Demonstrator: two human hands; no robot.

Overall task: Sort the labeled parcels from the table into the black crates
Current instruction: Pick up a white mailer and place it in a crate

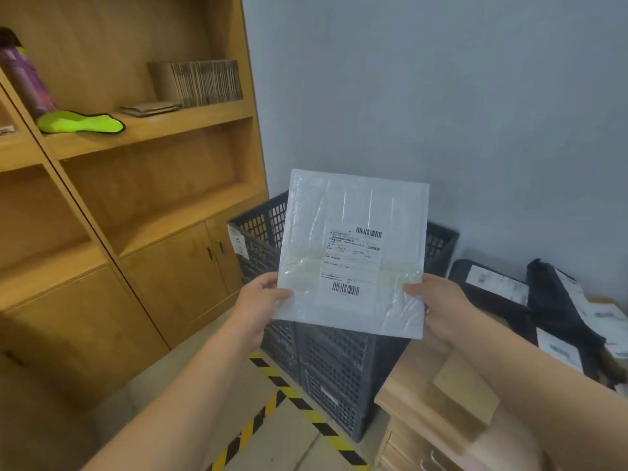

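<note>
A flat white padded parcel [353, 232] with a shipping label and two barcodes is held upright in front of me. My left hand [260, 302] pinches its lower left edge and my right hand [441, 307] pinches its lower right edge. Behind and below it stand black perforated crates [326, 368], stacked against the grey wall, with a paper tag on the upper one's left side. More parcels lie on the wooden table [424, 396] at the right: black bags with white labels [492, 283] and a white one at the far edge.
A tall wooden shelf unit [142, 185] with cupboard doors fills the left side. It holds cardboard sheets, a purple bottle and a neon green item. Yellow-black hazard tape [282, 392] marks the floor before the crates. The table has drawers below.
</note>
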